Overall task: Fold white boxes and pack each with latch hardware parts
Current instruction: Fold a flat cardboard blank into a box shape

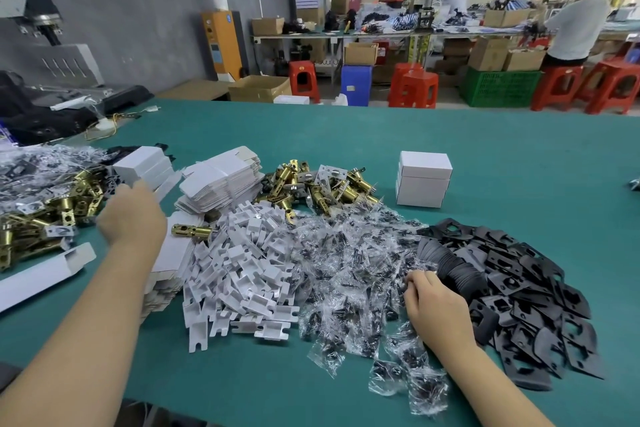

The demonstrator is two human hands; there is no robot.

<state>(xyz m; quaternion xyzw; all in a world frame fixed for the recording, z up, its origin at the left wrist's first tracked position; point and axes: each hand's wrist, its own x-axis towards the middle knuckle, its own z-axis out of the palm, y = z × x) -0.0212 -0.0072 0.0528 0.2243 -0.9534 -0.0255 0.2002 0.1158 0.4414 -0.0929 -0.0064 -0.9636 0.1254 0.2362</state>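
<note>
On green surface: finished white boxes stacked shut, contents hidden; open folded box lying near left, inside unseen; flat box blanks piled beside brass latches; left hand reaching toward boxes, grip hidden; right hand curled, pinching among bagged screws beside black plates.

Both forearms bare, no sleeves, gloves or, seemingly, rings on hands
</note>
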